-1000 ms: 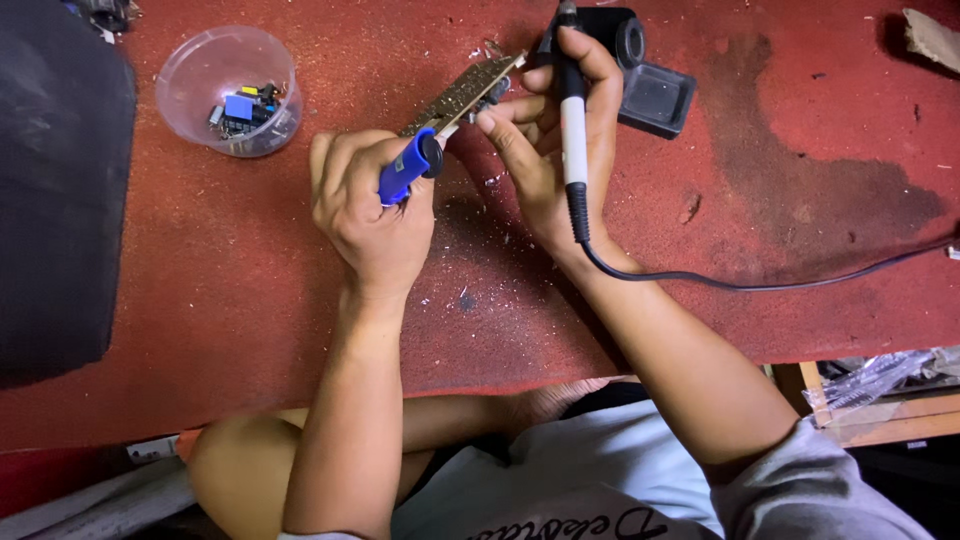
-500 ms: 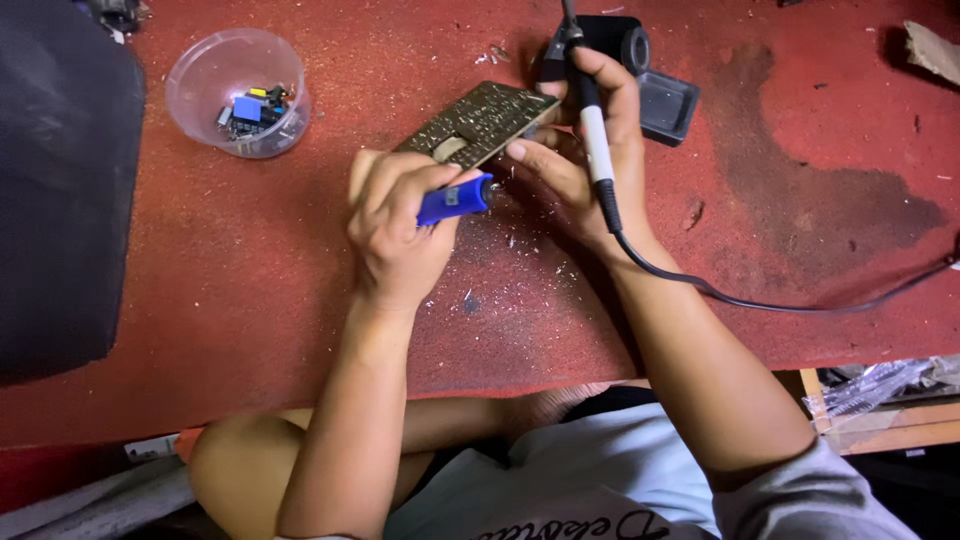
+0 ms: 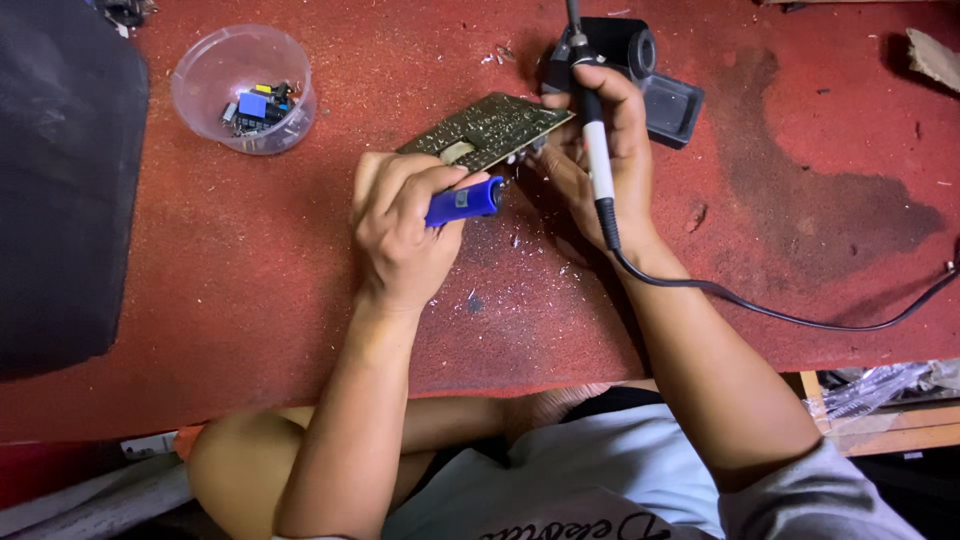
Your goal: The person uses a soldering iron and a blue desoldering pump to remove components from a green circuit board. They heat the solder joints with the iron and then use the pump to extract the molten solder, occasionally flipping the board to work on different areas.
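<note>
1. Our left hand is clamped on a blue cylindrical plastic tool.
2. Our right hand grips a white corded soldering iron and steadies a green rectangular circuit board, tilted above the red counter.

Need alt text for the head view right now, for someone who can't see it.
Over a red table, the left hand grips a blue tool beside a tilted circuit board, which the right hand steadies while holding a corded soldering iron. A clear tub of small parts sits upper left.
</note>
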